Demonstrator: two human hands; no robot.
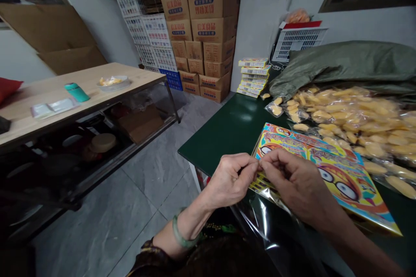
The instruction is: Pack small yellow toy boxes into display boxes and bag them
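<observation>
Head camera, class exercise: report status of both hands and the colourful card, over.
Left hand and right hand pinching colourful card at its near corner. Card flat on green table. Clear film below; wrapped yellow snacks beside.

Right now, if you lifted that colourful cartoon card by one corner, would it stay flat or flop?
The colourful card lies flat, so it probably stays fairly stiff. It looks thin, so likely light. Its glossy face may slip between fingers.

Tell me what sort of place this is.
Probably a small packing or storage room for snacks: stacked cartons and white crates line the wall, and a heap of bagged yellow snacks lies on the green table beside colourful printed cards.
</observation>
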